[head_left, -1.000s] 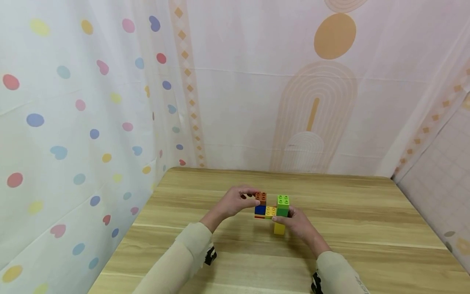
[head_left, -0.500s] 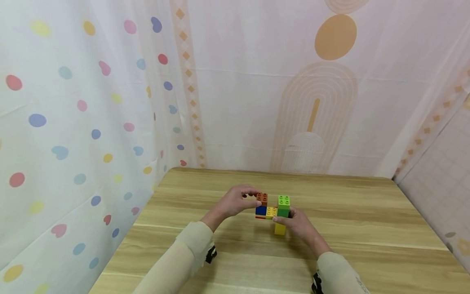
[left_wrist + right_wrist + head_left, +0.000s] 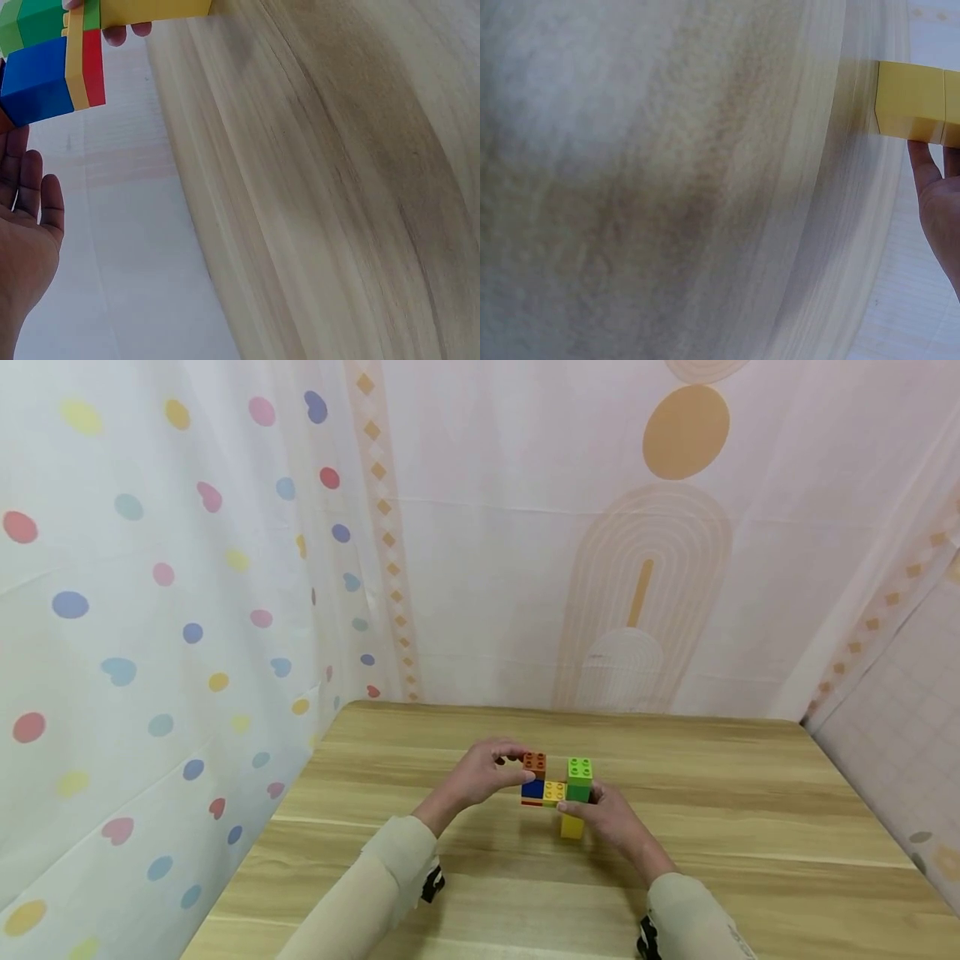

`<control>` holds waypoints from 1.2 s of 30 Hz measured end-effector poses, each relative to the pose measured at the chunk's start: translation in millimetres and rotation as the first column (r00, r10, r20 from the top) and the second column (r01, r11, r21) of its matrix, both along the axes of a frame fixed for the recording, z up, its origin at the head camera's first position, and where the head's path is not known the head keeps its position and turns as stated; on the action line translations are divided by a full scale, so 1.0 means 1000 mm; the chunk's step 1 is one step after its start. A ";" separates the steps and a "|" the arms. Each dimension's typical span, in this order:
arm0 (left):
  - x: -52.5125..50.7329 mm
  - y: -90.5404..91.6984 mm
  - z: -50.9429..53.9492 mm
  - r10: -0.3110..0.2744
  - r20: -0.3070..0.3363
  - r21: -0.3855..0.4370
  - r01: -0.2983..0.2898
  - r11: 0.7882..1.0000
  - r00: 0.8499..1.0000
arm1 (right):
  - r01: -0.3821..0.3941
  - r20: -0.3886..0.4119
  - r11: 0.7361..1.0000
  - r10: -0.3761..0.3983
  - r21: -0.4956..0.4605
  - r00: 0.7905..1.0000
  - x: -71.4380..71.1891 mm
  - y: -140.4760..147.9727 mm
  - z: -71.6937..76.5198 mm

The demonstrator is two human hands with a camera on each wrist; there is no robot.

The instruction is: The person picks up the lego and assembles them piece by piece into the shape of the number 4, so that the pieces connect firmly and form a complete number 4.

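Note:
Toy building bricks joined into one piece are between the two hands in the head view. My left hand [image 3: 480, 772] pinches a brown-orange brick [image 3: 534, 765], which sits on top of a blue brick [image 3: 532, 789]. Under the blue one run thin yellow and red layers [image 3: 92, 67]. A studded yellow piece [image 3: 554, 791] bridges to a column on the right, light green brick [image 3: 580, 767] over darker green, with a yellow brick [image 3: 572, 827] at the bottom. My right hand [image 3: 617, 820] grips this column, thumb in front. In the right wrist view its fingers touch the yellow bricks [image 3: 910, 101].
A wood-grain table [image 3: 450, 902] lies beneath the hands. Patterned curtains [image 3: 487, 568] hang along its back and left side. Black straps [image 3: 432, 885] show at the wrists, below the light sleeves.

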State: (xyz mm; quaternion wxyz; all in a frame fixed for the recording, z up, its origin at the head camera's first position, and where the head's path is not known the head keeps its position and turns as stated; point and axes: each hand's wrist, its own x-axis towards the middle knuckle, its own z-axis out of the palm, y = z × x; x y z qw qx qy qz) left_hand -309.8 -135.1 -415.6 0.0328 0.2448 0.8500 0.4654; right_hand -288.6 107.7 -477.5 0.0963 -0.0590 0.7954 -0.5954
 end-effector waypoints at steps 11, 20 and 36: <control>-0.001 0.000 -0.001 -0.002 -0.028 -0.017 0.001 1.000 1.000 | 0.000 -0.006 1.000 0.000 -0.006 1.000 0.000 0.000 -0.002; 0.000 0.000 0.001 -0.022 -0.035 -0.021 0.021 1.000 0.999 | 0.003 -0.006 1.000 -0.003 -0.008 1.000 -0.001 0.000 -0.002; -0.002 0.000 0.012 -0.032 -0.037 -0.134 0.027 0.991 0.999 | -0.004 -0.010 1.000 0.003 -0.012 1.000 0.000 -0.001 -0.002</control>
